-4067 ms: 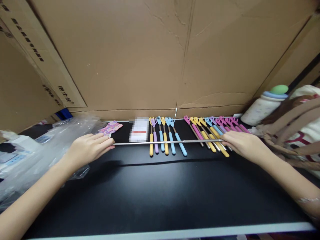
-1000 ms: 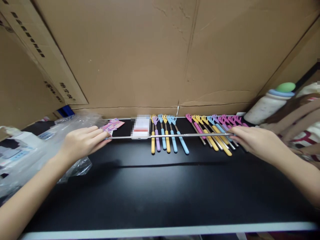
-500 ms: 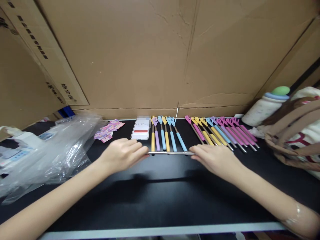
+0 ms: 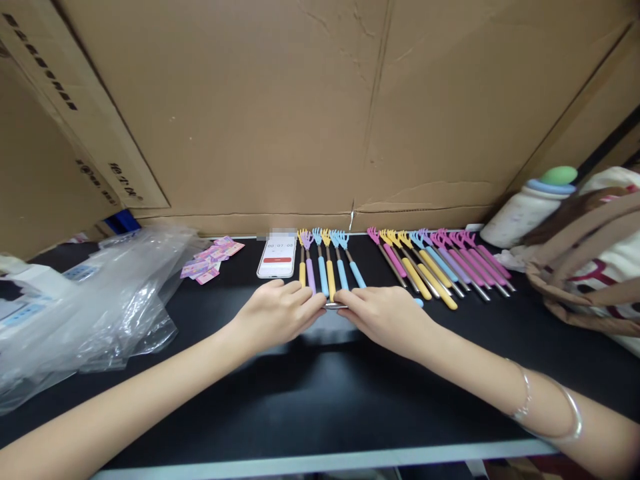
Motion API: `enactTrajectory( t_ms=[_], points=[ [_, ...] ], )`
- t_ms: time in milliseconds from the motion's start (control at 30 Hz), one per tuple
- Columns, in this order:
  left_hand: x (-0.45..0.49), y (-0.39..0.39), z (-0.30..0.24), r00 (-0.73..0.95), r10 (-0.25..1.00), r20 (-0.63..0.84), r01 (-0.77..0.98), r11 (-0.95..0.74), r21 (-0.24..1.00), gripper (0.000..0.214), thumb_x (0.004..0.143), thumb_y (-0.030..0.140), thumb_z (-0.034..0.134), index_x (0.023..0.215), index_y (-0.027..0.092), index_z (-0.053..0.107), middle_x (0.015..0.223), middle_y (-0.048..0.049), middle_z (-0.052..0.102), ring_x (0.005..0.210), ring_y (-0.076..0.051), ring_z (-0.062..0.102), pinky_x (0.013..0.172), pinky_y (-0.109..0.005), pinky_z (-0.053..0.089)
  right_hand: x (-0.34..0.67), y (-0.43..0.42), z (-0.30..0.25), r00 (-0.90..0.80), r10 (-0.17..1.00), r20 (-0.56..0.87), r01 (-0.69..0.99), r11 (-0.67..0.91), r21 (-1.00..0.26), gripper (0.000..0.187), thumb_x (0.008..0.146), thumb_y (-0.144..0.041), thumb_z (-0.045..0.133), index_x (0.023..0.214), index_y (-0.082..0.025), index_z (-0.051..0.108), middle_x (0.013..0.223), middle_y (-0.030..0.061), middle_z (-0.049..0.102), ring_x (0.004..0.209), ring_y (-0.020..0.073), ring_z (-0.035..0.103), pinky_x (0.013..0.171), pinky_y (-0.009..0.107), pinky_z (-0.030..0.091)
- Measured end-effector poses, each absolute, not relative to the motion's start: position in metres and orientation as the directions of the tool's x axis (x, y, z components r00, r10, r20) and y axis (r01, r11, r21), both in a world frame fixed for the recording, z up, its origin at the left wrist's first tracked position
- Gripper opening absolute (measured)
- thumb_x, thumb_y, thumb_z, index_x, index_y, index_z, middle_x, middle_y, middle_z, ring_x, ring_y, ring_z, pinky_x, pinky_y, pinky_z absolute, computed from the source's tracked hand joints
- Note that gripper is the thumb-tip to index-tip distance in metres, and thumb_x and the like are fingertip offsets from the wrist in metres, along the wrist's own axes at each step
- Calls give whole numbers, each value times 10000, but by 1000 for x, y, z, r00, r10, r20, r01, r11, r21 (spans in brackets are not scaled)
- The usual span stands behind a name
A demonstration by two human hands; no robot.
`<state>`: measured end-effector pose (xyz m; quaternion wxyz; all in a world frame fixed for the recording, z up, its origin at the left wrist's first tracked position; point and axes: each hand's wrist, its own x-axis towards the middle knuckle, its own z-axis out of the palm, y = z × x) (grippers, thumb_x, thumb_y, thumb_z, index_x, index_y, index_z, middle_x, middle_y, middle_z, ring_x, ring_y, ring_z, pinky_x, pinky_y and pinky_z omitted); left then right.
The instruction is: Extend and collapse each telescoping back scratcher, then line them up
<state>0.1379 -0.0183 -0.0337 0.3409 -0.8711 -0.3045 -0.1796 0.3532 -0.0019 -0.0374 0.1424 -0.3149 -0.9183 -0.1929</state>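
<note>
Between my two fists a metal rod (image 4: 336, 306) shows as a short stretch, held level above the table. It belongs to a back scratcher, and a blue end pokes out past the right fist. My left hand (image 4: 280, 312) is closed around one side, hiding that end. My right hand (image 4: 390, 315) grips the other side, close to the left. Just behind them lies a row of several back scratchers (image 4: 323, 267) with yellow, purple and blue handles, claws pointing away. To the right is a second group of back scratchers (image 4: 440, 260) in pink, yellow, blue and purple.
A phone (image 4: 277, 257) with a running timer lies left of the near row, beside pink-purple cards (image 4: 213, 259). Clear plastic bags (image 4: 110, 307) cover the table's left. At right stand a white bottle (image 4: 525, 213) and a beige bag (image 4: 590, 267). Cardboard (image 4: 250, 113) walls the back.
My hands have come closer together, and the visible stretch of metal rod between them has become much shorter. A blue end now shows beyond my right hand.
</note>
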Motion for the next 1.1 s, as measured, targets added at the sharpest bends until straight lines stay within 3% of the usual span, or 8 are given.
enactTrajectory(
  t_ms=[300, 500, 667, 900, 967, 1100],
  points=[
    [126, -11, -44, 748, 429, 506, 660, -558, -503, 111, 894, 245, 473, 882, 191, 570, 644, 26, 574, 634, -145, 542, 554, -288, 301, 358, 14, -52, -792, 479, 380, 592, 754, 285, 219, 951, -272, 367, 906, -178, 560, 711, 11, 637, 602, 109, 600, 488, 250, 234],
    [122, -13, -39, 738, 430, 520, 670, -553, -494, 113, 893, 275, 506, 897, 199, 589, 699, 17, 602, 691, -150, 540, 580, -281, 325, 361, 11, -56, -763, 567, 310, 627, 766, 144, 180, 936, -276, 405, 1022, -193, 540, 819, 17, 672, 658, 134, 637, 505, 233, 305],
    [112, -13, -28, 637, 452, 625, 750, -550, -367, 189, 870, 372, 554, 956, 211, 603, 923, -8, 664, 806, -148, 571, 604, -254, 375, 359, 3, -49, -724, 655, 218, 661, 749, -56, 234, 931, -278, 404, 1139, -220, 493, 893, 16, 703, 687, 153, 661, 562, 233, 392],
    [105, -9, -25, 587, 497, 639, 776, -570, -268, 208, 842, 442, 578, 912, 254, 631, 826, 29, 683, 713, -130, 603, 549, -233, 363, 359, -3, -46, -729, 668, 150, 645, 744, -177, 282, 921, -303, 401, 1178, -222, 488, 927, 36, 700, 789, 172, 664, 646, 250, 440],
    [105, -9, -27, 544, 537, 644, 796, -574, -194, 202, 835, 439, 588, 925, 264, 632, 802, 43, 696, 687, -122, 622, 535, -221, 360, 359, -3, -49, -721, 681, 129, 648, 728, -224, 302, 924, -307, 388, 1196, -217, 486, 946, 44, 697, 805, 177, 663, 669, 261, 453],
    [103, -7, -30, 484, 636, 601, 794, -608, 4, 236, 799, 391, 631, 1011, 286, 613, 963, 51, 717, 814, -132, 665, 600, -195, 408, 360, 0, -55, -735, 653, 179, 584, 745, -321, 335, 932, -311, 378, 1231, -219, 498, 1090, 62, 666, 944, 178, 640, 779, 288, 461]
  ],
)
